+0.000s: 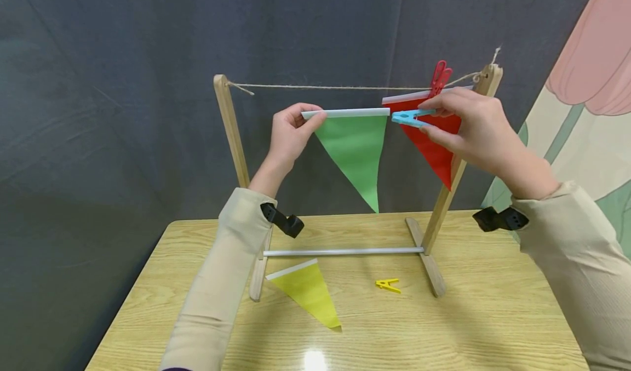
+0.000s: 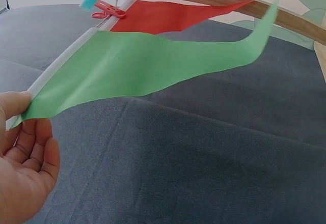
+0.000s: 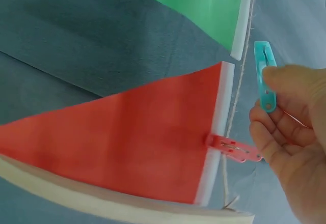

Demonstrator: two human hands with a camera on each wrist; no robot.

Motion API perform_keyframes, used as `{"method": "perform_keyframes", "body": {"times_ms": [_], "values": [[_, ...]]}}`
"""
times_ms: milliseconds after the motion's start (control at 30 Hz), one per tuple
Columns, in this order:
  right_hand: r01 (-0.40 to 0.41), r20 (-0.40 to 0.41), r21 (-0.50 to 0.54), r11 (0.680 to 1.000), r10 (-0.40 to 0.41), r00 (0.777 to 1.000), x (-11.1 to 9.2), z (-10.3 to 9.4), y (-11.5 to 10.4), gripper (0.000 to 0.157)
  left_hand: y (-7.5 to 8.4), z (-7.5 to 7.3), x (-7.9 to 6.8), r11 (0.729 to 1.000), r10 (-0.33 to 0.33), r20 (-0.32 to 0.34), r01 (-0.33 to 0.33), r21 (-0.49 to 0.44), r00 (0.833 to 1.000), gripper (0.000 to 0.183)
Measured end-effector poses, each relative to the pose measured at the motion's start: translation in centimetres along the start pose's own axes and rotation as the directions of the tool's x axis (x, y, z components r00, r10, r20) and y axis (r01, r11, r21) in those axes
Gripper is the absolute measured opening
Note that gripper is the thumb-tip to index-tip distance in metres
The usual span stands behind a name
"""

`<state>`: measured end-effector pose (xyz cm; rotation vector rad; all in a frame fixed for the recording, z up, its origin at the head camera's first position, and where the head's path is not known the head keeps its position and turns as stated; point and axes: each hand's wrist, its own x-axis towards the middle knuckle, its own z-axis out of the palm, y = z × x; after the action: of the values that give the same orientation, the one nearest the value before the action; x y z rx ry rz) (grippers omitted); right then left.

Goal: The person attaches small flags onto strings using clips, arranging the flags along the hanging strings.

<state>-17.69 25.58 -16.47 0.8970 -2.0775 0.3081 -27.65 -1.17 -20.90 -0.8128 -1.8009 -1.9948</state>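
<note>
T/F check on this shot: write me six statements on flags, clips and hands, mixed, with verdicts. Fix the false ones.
1. The left grip pinches the green flag by its white edge. True.
2. The red flag hangs from the string by a red clip. True.
3. The right grip pinches the red clip. False: the right grip pinches the blue clip.
4. The yellow clip lies on the table. True.
5. The yellow flag hangs from the string. False: the yellow flag lies on the table.
6. A clip is fastened on the green flag. False: no clip is on it.
</note>
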Motion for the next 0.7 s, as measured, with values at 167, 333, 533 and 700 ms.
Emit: {"method": "perform_keyframes", "body": {"times_ms": [167,333,533,700], "values": [[0.068,0.023,-0.018,0.998,-0.067,0.997,1.5,-0.3,-0.1,0.031,0.2,0.2,0.4,1.000,-0.003,-0.031,0.003,0.000,0.999,0.013],[0.102,0.063,-0.028,0.994,-0.100,0.993,2.8,-0.4,-0.4,0.026,0.1,0.4,0.8,1.000,-0.001,-0.065,0.000,-0.013,0.998,0.007],[0.085,0.108,-0.071,0.994,-0.077,0.991,4.3,-0.6,-0.6,0.020,0.1,0.6,1.3,0.999,0.000,-0.097,-0.003,-0.032,0.995,0.012],[0.095,0.160,-0.124,0.988,-0.074,0.984,5.4,-0.7,-0.5,0.016,0.1,0.8,1.6,1.000,0.009,-0.098,-0.012,-0.029,0.995,0.015]]}}
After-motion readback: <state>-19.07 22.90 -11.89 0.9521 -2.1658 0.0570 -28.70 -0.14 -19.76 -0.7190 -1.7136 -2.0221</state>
